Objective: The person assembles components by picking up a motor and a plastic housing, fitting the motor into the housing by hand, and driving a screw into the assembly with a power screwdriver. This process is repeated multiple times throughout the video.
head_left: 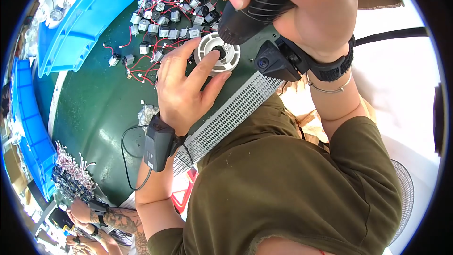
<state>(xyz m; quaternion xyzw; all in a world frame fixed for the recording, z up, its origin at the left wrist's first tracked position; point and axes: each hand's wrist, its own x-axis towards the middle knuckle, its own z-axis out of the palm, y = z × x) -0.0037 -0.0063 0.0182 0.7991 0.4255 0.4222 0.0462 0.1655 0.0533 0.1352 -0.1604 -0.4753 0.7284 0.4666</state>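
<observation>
Round white part (230, 56): smooth matt plastic. Above right of it, power tool (247, 12): matt black plastic, ribbed. Up-left of it, small motors (175, 16): dull grey metal casings; farther left, blue bin (89, 21): shiny plastic. Beneath it, green tabletop (99, 113): glossy (pale glare patches).

Grn surface (104, 113) w/ glossy glare; white backdrop (396, 75) on R, v. bright, overexp.; curved wire grille (407, 193) lower R, partly vis.
</observation>
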